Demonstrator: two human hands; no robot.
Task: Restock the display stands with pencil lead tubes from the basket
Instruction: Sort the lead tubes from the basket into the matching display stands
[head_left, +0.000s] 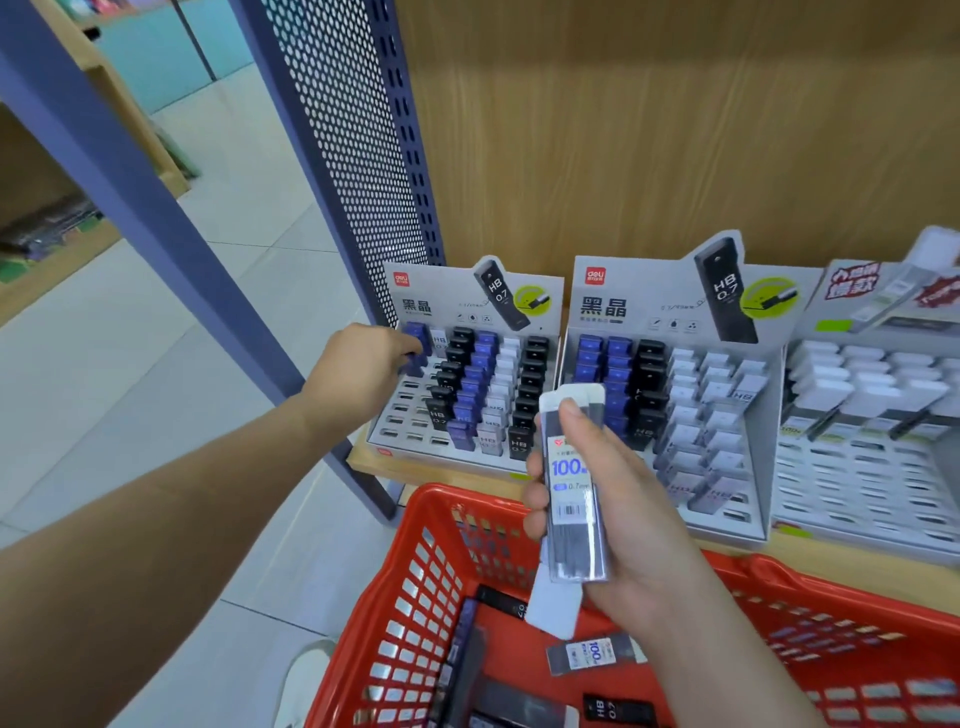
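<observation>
While at stand (406, 415) edge, left hand (363, 366).

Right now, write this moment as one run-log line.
left hand: grips blue tube at left stand | right hand: holds clear tube | basket: tubes inside

Def a stationery shop imo: branded cardboard display stands (441, 296) packed w/ pencil lead tubes (480, 374) on a wooden shelf (857, 566), perforated metal rack panel (353, 156), red shopping basket (415, 597), tiled aisle (234, 260) w/ more stocked shelves (47, 234).

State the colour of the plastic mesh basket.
The plastic mesh basket is red; the head view shows it best.
</observation>
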